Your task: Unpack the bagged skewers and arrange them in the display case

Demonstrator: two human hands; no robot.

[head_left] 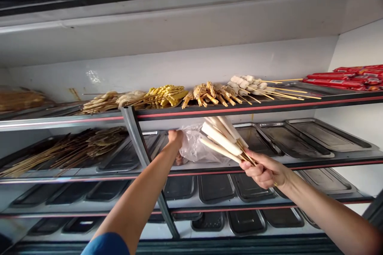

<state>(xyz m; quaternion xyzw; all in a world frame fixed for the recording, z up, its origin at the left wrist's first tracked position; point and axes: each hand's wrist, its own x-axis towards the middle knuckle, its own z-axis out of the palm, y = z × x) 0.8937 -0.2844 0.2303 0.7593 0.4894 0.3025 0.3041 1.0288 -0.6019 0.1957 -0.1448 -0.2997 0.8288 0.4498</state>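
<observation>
My right hand (261, 170) is closed around the thin sticks of several skewers of white, rod-shaped food (223, 137), held out in front of the second shelf. The white pieces point up and to the left. Deeper on that shelf, my left hand (176, 138) grips the left edge of a crumpled clear plastic bag (193, 143); its fingertips are mostly hidden. Something brownish (180, 159) shows at the lower left of the bag, too small to make out. The skewers partly cover the bag's right side.
On the top shelf lie yellow skewers (166, 95), tan skewers (211, 93), pale skewers (248, 84) and red packets (347, 77). Brown skewers (103, 141) lie at left. A metal upright (136, 137) stands beside my left forearm. Metal trays (295, 139) line the lower shelves.
</observation>
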